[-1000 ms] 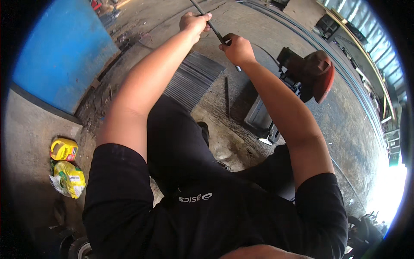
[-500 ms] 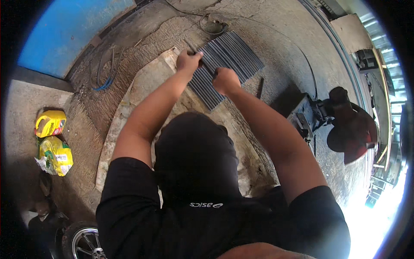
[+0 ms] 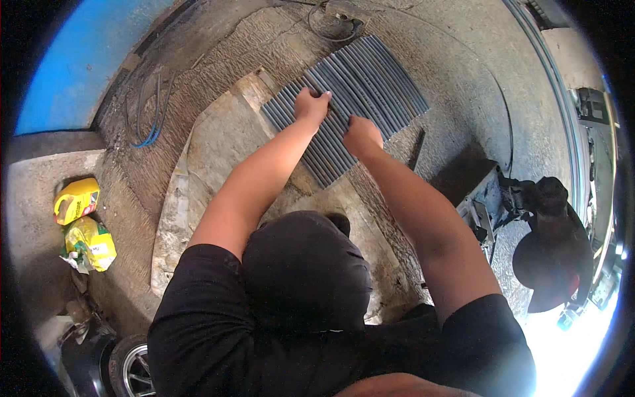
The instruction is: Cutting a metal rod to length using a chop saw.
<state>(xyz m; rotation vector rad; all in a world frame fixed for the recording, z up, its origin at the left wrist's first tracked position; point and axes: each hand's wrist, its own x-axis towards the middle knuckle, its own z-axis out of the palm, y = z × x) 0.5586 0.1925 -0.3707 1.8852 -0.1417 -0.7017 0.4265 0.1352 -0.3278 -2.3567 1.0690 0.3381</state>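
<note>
Hands (image 3: 311, 107) (image 3: 363, 137) down onto rods (image 3: 380, 83), jug (image 3: 76, 200) apart

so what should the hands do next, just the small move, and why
Probably loosen the fingers and lift both hands off the row of grey metal rods. The left hand and right hand are both down at the row, where the rods lie side by side. Whether either hand grips a rod is hidden, so a gentle release seems safest, to avoid disturbing neighbouring rods.
</note>
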